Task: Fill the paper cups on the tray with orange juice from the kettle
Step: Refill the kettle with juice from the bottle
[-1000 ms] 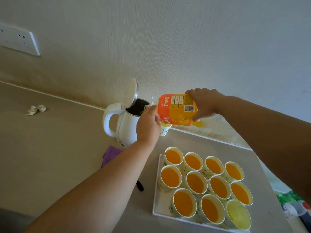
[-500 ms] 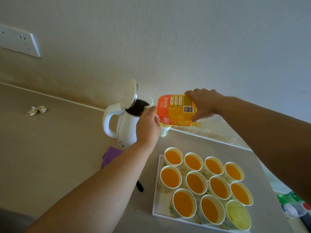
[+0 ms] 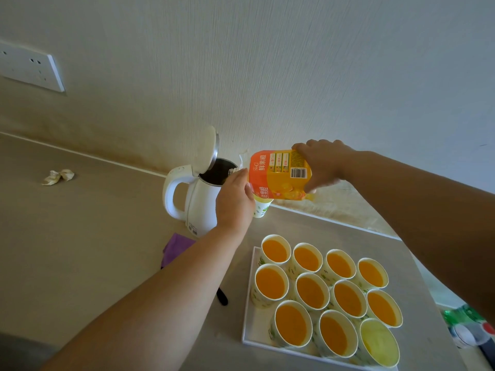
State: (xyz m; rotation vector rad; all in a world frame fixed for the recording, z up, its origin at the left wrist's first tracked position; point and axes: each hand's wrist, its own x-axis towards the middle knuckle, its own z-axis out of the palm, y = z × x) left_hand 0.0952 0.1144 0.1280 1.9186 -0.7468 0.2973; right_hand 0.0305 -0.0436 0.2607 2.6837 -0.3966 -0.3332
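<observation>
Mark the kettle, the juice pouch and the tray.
kettle (image 3: pixel 200 207): head view, white body.
juice pouch (image 3: pixel 276 178): head view, orange printed face.
tray (image 3: pixel 254 328): head view, bare strip along its left edge.

Beige counter (image 3: pixel 80 250) bears kettle (image 3: pixel 199 207), tray (image 3: pixel 247 325), perhaps purple cloth (image 3: pixel 175 249)

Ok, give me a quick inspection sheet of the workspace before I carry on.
Surface: beige counter, no spills seen.
Job's things: white kettle, lid open; white tray holding eleven paper cups, ten with orange juice, the corner cup paler yellow.
Clutter: crumpled paper; purple cloth; spare paper cup beside the kettle; small black object, unclear.
Hands: left hand and right hand both grip a juice pouch tilted at the kettle's mouth.
Cables: nothing seen.
Surroundings: wall socket; green-labelled bottles at the right edge.
</observation>
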